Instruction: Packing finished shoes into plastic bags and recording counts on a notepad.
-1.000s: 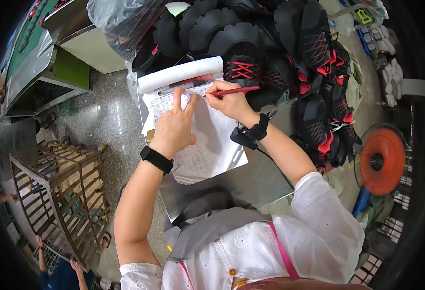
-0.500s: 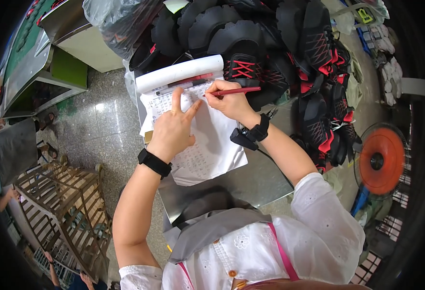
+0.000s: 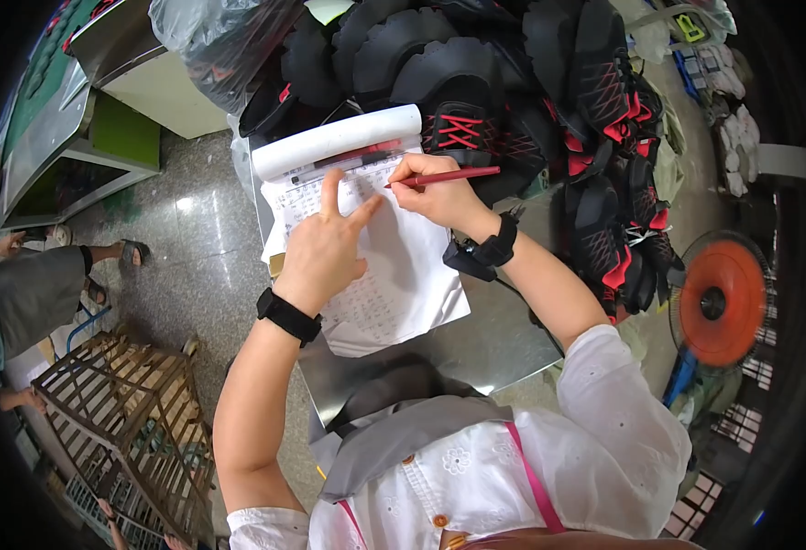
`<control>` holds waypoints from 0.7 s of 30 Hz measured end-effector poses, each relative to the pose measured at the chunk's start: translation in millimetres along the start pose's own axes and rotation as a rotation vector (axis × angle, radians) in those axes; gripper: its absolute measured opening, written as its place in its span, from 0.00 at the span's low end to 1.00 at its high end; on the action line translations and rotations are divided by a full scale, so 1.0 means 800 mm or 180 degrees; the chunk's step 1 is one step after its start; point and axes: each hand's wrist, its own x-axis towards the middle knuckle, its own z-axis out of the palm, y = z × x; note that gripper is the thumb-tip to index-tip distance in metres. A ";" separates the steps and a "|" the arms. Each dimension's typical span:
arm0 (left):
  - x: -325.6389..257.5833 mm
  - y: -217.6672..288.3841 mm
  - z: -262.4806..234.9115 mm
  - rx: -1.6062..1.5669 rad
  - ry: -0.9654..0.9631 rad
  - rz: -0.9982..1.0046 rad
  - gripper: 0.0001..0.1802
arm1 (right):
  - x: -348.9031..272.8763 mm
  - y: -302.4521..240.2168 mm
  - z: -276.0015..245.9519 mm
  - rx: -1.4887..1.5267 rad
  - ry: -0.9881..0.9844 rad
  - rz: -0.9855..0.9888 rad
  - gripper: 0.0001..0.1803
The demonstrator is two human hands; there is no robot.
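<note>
A stack of white paper sheets [image 3: 407, 266] with rows of handwriting lies on a metal table, its top pages rolled back at the far end. My right hand [image 3: 437, 194] grips a dark red pen [image 3: 453, 176], and the tip meets the top sheet near its upper right. Flat on the same sheet rests my left hand [image 3: 322, 252], index finger and thumb spread apart, holding nothing. A clear ruler-like strip [image 3: 343, 166] lies across the page below the roll. Both wrists wear black straps; a small black device hangs at the right one.
Black shoes with red laces [image 3: 458, 133] are heaped beyond the papers and to the right. The metal table [image 3: 421, 353] extends toward me. An orange fan [image 3: 716, 301] stands at right. At left are a slatted rack [image 3: 123, 412] and another person's leg [image 3: 105, 254].
Both hands stay at nearly the same spot, the pen shifting very slightly. On the left, the other person has stepped further into view, and the rack has moved slightly downward.
</note>
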 end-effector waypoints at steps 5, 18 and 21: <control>0.000 0.001 0.002 -0.0037 0.0050 0.0040 0.42 | -0.001 -0.001 0.001 -0.0107 0.0094 -0.0039 0.06; -0.001 0.001 0.005 -0.0028 0.0074 0.0025 0.42 | -0.002 -0.001 0.004 -0.0125 0.0112 -0.0135 0.06; -0.001 0.003 0.004 -0.0022 0.0053 -0.0001 0.42 | -0.002 -0.001 0.005 -0.0140 0.0138 -0.0148 0.06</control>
